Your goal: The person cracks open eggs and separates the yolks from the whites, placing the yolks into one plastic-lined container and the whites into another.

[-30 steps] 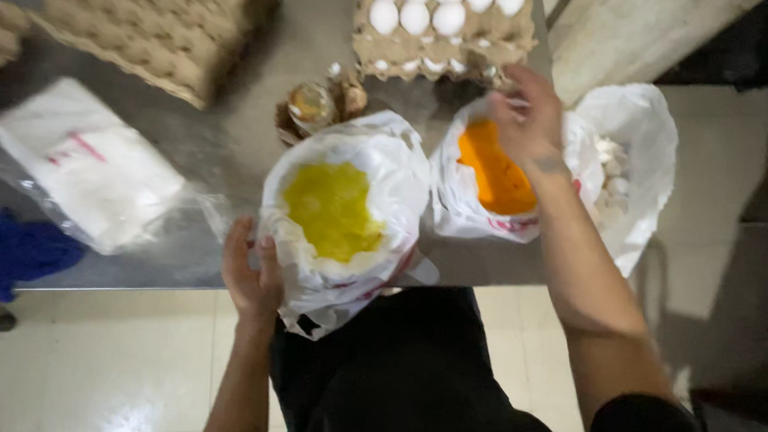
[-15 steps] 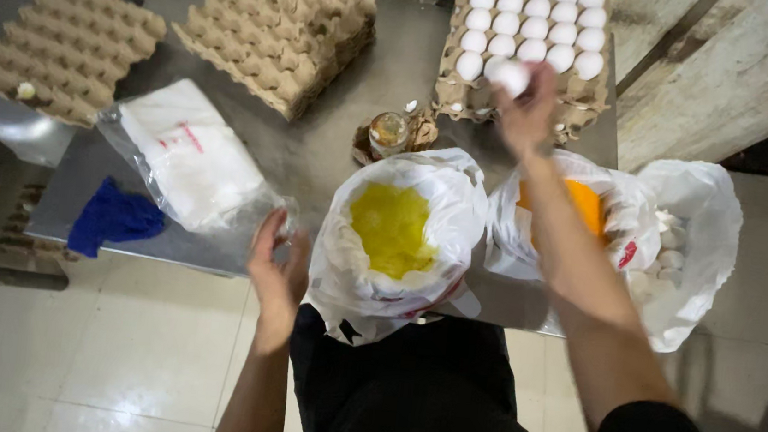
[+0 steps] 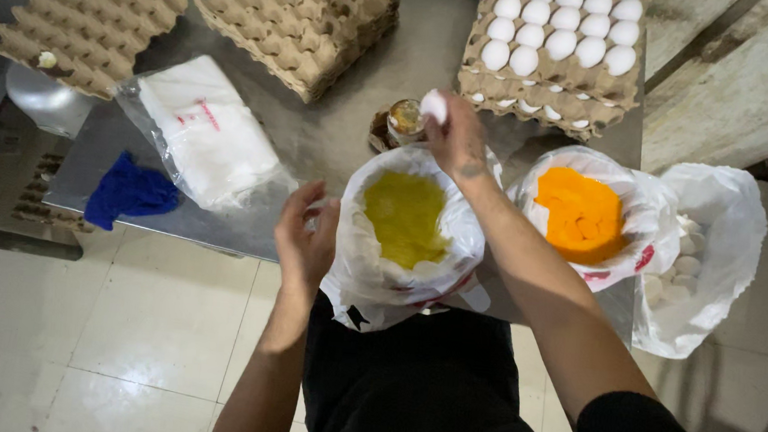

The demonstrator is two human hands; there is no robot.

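My right hand (image 3: 457,137) holds a white egg (image 3: 433,105) above the far rim of a white plastic bag (image 3: 401,287) filled with greenish-yellow liquid (image 3: 404,216). My left hand (image 3: 306,234) hovers at the near left side of that bag, fingers apart, holding nothing. A second white bag (image 3: 623,255) to the right holds orange yolk (image 3: 582,215). Behind my right hand stands a cardboard tray of white eggs (image 3: 557,32).
A third white bag (image 3: 721,264) with eggshells hangs at the table's right edge. Two stacks of empty cardboard egg trays (image 3: 305,10) (image 3: 91,19), a packet of white bags (image 3: 202,131), a blue cloth (image 3: 130,192) and a small jar (image 3: 404,120) lie on the metal table (image 3: 335,138).
My right hand has come back from the egg tray with an egg to the greenish-yellow bag. My left hand has risen toward that bag's side.
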